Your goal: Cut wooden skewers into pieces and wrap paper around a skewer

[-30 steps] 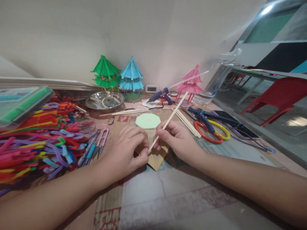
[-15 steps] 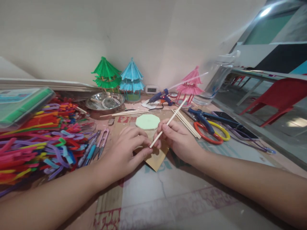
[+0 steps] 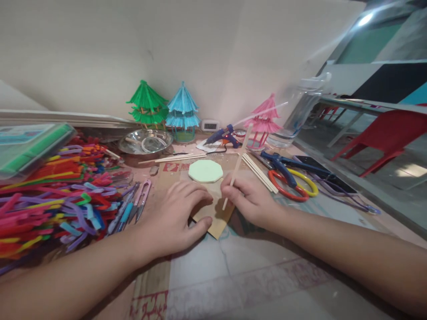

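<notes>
Pinched in my right hand (image 3: pixel 245 198) is a thin wooden stick (image 3: pixel 237 169), tilted with its upper end leaning away to the right. Its lower end is over a small piece of brown card (image 3: pixel 218 224). My left hand (image 3: pixel 185 211) rests at the card's left side, thumb and fingers apart, holding nothing. Just beyond the hands lies a pale green many-sided disc (image 3: pixel 205 171). More wooden sticks (image 3: pixel 260 173) lie to the right of my right hand, and others (image 3: pixel 180 158) lie behind the disc.
Pipe cleaners (image 3: pixel 66 200) pile up on the left beside pens and thread snips (image 3: pixel 143 198). Behind are a metal bowl (image 3: pixel 146 142), a blue glue gun (image 3: pixel 222 135) and green, blue and pink paper-roofed pagodas (image 3: pixel 183 111). Scissors (image 3: pixel 290 182), a phone (image 3: pixel 327 175) and a clear jug (image 3: pixel 296 111) stand right.
My left fingers have let go of the stick's lower end and spread apart. The stick, still in my right hand, has turned more upright and shifted slightly right at its lower end.
</notes>
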Demonstrator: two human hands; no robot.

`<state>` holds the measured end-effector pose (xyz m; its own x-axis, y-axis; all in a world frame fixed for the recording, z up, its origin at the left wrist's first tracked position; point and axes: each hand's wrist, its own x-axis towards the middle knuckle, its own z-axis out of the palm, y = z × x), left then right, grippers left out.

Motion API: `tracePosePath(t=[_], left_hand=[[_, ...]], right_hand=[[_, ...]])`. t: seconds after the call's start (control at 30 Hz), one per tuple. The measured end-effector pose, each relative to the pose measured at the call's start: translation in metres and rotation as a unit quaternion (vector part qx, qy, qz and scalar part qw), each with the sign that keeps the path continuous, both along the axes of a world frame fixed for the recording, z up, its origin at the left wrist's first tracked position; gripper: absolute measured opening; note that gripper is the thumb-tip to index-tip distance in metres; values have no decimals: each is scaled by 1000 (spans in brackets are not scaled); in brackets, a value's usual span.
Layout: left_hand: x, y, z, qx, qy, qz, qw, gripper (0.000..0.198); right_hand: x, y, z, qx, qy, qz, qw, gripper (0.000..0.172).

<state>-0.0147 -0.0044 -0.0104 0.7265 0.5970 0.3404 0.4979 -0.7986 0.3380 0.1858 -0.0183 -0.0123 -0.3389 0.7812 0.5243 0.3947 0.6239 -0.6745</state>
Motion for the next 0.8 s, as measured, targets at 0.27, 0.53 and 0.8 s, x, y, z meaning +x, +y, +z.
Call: tracePosePath(t=[0.27,0.53,0.8], left_hand=[[-1,0,-5,-16,46,-9,999,22],[-1,0,-6,-10,59,-4,998,22],[-1,0,-6,-18,63,0,998,25]], right_hand=[[-4,-5,1,135,-207,83,965,26],[1,-3,2,119,-207,72,968,27],[3,-1,2,109,-208,42,971,27]])
